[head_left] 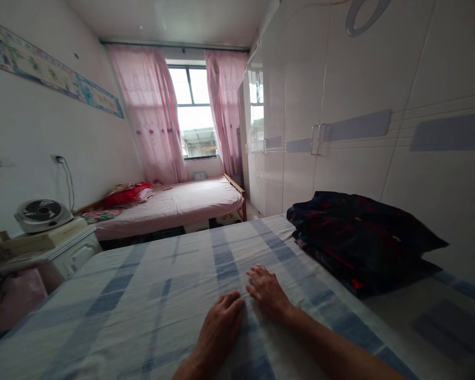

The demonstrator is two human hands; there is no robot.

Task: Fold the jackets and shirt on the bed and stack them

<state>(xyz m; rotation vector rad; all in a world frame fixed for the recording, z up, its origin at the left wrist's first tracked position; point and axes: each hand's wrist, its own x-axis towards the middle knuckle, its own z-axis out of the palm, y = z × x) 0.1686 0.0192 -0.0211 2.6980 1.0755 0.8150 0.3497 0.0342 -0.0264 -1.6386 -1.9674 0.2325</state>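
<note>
My left hand (222, 320) rests palm down on the bed sheet (174, 295), which is white with blue stripes and blocks. Its fingers lie flat and hold nothing. Just ahead and to the right, my right hand (268, 291) is also on the sheet, its fingers a little spread and nothing in them. A small gap separates the two hands. To the right of both, a pile of dark folded clothes (356, 237) with faint red lies near the bed's edge. Neither hand touches the pile.
A wall of white wardrobe doors (352, 95) runs along the right. At the left, a grey fan (43, 211) stands on a white cabinet (77, 253). Beyond is a second bed (190, 198) with red bedding (129, 195), under a window with pink curtains (150, 116).
</note>
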